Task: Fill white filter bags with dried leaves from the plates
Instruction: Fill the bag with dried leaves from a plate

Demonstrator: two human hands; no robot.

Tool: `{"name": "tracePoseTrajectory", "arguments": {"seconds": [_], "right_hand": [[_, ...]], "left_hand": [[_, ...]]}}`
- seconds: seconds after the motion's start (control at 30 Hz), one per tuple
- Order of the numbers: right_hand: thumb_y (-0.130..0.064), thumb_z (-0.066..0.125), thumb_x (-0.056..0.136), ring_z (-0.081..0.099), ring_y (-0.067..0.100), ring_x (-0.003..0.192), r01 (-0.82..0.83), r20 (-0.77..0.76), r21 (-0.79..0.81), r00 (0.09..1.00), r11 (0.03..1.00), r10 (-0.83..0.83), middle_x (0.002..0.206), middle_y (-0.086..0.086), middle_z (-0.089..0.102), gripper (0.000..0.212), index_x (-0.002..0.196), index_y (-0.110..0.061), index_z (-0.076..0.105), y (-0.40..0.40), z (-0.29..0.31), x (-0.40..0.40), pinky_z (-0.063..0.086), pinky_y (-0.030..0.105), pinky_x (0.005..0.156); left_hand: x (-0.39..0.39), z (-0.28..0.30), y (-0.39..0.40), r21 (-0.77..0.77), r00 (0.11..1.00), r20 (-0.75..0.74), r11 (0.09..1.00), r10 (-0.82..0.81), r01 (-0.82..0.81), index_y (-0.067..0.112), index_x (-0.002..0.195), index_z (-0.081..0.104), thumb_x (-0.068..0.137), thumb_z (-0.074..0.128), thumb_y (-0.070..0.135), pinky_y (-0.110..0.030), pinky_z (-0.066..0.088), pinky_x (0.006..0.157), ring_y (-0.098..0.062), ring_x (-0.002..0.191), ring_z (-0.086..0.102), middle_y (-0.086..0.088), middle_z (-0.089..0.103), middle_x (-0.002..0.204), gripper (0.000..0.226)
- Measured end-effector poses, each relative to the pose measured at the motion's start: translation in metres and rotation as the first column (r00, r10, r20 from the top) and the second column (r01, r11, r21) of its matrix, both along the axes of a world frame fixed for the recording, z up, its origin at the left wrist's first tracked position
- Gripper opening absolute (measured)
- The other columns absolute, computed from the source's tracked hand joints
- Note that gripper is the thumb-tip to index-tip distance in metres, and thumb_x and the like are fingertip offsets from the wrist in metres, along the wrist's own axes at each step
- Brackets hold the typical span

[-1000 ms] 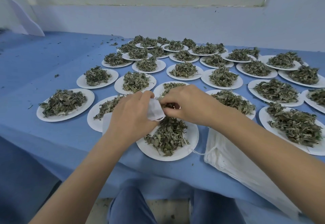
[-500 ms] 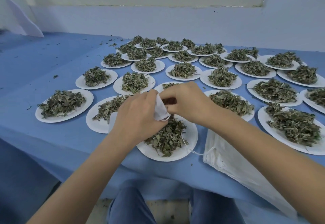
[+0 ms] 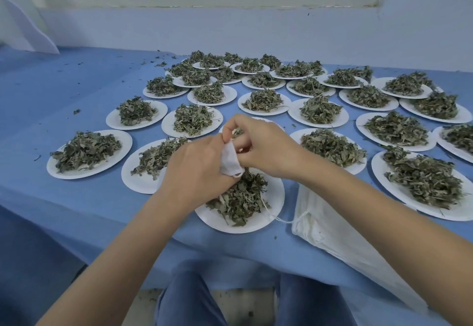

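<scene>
**A:** Where is the bag you are filling?

**B:** The white filter bag (image 3: 230, 159) sits between your two hands, just above the nearest paper plate (image 3: 271, 213), whose dried leaves (image 3: 238, 197) lie heaped under your knuckles. Your left hand (image 3: 197, 169) has its fingers curled round the bag, gripping it from the left side.

**A:** And your right hand?

**B:** Your right hand (image 3: 263, 143) meets the bag at its top edge, fingers bent, thumb and forefinger pinching near the mouth. Whether leaves are caught in that pinch cannot be made out.

**A:** What lies close by?

**B:** A thin white string (image 3: 271, 210) trails across the plate's right rim toward a stack of spare white bags (image 3: 330, 233), which lies on the table just right of the plate and partly under your right forearm.

**A:** And farther out?

**B:** Many more paper plates of dried leaves (image 3: 87, 150) spread in rows across the blue tablecloth (image 3: 64, 82), back toward the pale wall (image 3: 230, 31). Loose leaf crumbs dot the cloth to the left.
</scene>
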State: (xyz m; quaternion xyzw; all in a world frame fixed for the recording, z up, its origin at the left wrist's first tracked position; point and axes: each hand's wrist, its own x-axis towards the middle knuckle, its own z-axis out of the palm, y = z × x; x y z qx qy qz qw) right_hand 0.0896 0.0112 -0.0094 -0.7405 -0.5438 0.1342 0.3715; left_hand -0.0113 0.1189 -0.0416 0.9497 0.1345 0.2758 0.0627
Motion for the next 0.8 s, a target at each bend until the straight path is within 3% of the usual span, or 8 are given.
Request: {"name": "tracePoseTrajectory", "arguments": {"seconds": [0.1, 0.17, 0.3, 0.37, 0.43, 0.57, 0.67, 0.8], "right_hand": [[-0.012, 0.070, 0.078, 0.069, 0.012, 0.076, -0.016, -0.210, 0.114, 0.977, 0.993, 0.040, 0.082, -0.001, 0.075, 0.026, 0.093, -0.030, 0.057, -0.013, 0.004, 0.012, 0.056, 0.032, 0.076], [-0.013, 0.066, 0.081, 0.067, 0.019, 0.083, 0.071, -0.185, 0.171, 0.982, 0.983, -0.039, 0.086, 0.001, 0.073, 0.023, 0.097, -0.028, 0.060, -0.020, 0.003, 0.018, 0.054, 0.039, 0.082], [-0.012, 0.060, 0.083, 0.061, 0.006, 0.100, 0.024, -0.284, -0.044, 0.958, 0.999, -0.036, 0.117, -0.003, 0.059, 0.043, 0.116, -0.039, 0.055, -0.024, -0.003, 0.018, 0.051, 0.026, 0.086], [-0.008, 0.062, 0.083, 0.065, 0.009, 0.093, -0.088, -0.462, -0.058, 0.886, 0.994, 0.051, 0.119, 0.004, 0.059, 0.044, 0.118, -0.034, 0.054, -0.021, -0.008, 0.013, 0.054, 0.021, 0.079], [-0.003, 0.061, 0.083, 0.069, 0.014, 0.080, -0.082, -0.602, 0.033, 0.794, 0.996, 0.085, 0.103, 0.010, 0.067, 0.035, 0.113, -0.022, 0.058, -0.018, -0.011, 0.011, 0.057, 0.022, 0.075], [-0.004, 0.065, 0.081, 0.068, 0.015, 0.065, 0.117, -0.522, 0.107, 0.852, 0.987, -0.044, 0.086, 0.018, 0.069, 0.022, 0.103, -0.005, 0.066, -0.017, -0.012, 0.017, 0.058, 0.025, 0.075], [-0.007, 0.070, 0.078, 0.070, 0.012, 0.067, 0.154, -0.409, 0.160, 0.909, 0.975, -0.077, 0.084, 0.017, 0.071, 0.016, 0.093, -0.009, 0.071, -0.016, -0.007, 0.016, 0.057, 0.022, 0.074], [-0.018, 0.075, 0.073, 0.071, 0.020, 0.080, 0.122, -0.285, 0.191, 0.957, 0.974, -0.064, 0.084, 0.009, 0.074, 0.012, 0.084, -0.023, 0.074, -0.013, -0.003, 0.008, 0.055, 0.039, 0.084]], "left_hand": [[-0.005, 0.001, 0.009, 0.000, 1.000, -0.004, 1.000, 0.023, -0.023, 0.017, 0.101, 0.056, 0.068, 0.058, 0.042, -0.029, 0.034, 0.058, -0.029, 0.080, 0.059, -0.001, 0.063, 0.087, 0.041], [-0.007, 0.002, 0.013, -0.026, 1.000, 0.005, 0.999, 0.029, -0.028, 0.019, 0.102, 0.057, 0.067, 0.063, 0.041, -0.028, 0.034, 0.060, -0.028, 0.083, 0.059, 0.000, 0.065, 0.091, 0.041], [-0.006, 0.004, 0.013, -0.091, 0.998, 0.048, 0.996, 0.027, -0.023, 0.024, 0.096, 0.056, 0.064, 0.062, 0.046, -0.027, 0.033, 0.057, -0.020, 0.072, 0.054, 0.009, 0.060, 0.082, 0.040], [-0.005, 0.005, 0.012, -0.121, 0.998, 0.062, 0.993, 0.009, -0.002, 0.024, 0.096, 0.055, 0.062, 0.061, 0.046, -0.027, 0.036, 0.057, -0.018, 0.070, 0.053, 0.010, 0.059, 0.080, 0.041], [-0.005, 0.006, 0.011, -0.148, 0.999, 0.051, 0.989, -0.003, 0.010, 0.025, 0.096, 0.054, 0.061, 0.060, 0.047, -0.027, 0.036, 0.058, -0.017, 0.069, 0.052, 0.012, 0.056, 0.079, 0.042], [-0.007, 0.006, 0.011, -0.079, 1.000, -0.020, 0.997, -0.014, 0.012, 0.021, 0.098, 0.055, 0.063, 0.064, 0.040, -0.027, 0.033, 0.057, -0.022, 0.073, 0.054, 0.004, 0.061, 0.083, 0.041], [-0.006, 0.004, 0.012, -0.010, 0.998, -0.070, 1.000, -0.007, 0.007, 0.018, 0.100, 0.055, 0.064, 0.067, 0.035, -0.028, 0.031, 0.057, -0.025, 0.077, 0.055, -0.001, 0.062, 0.085, 0.042], [-0.003, 0.003, 0.009, -0.062, 0.999, -0.051, 0.998, -0.013, 0.010, 0.023, 0.098, 0.054, 0.062, 0.067, 0.036, -0.022, 0.028, 0.049, -0.018, 0.068, 0.049, 0.010, 0.053, 0.074, 0.041]]}}
